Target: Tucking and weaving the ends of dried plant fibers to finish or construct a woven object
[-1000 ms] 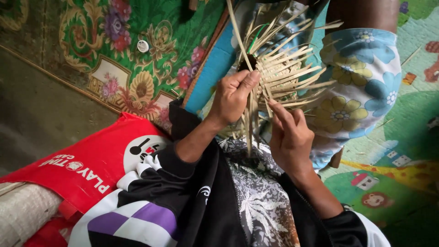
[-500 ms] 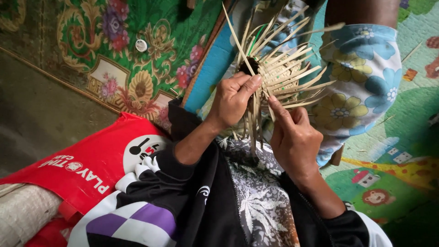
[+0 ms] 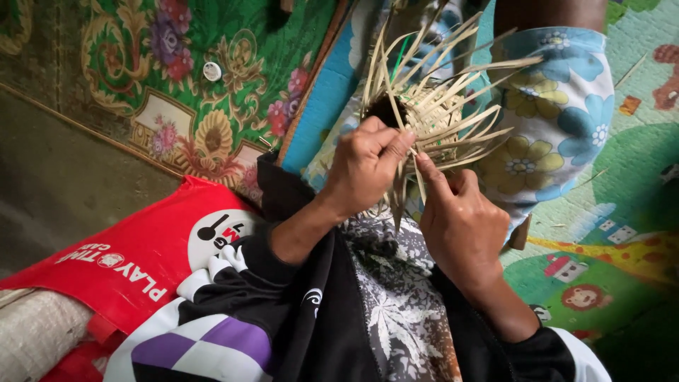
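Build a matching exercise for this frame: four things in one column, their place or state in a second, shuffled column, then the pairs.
Things:
1. left hand
2. right hand
3. woven strip basket
4. red bag

Places or states:
A. lies at the lower left, beside the dark sleeve
B. pinches strips at the near edge of the weave, thumb toward the right hand
C. half woven, loose strip ends fanning outward
D. forefinger stretched up to the strips, other fingers curled

Pairs: 1-B, 2-D, 3-C, 4-A
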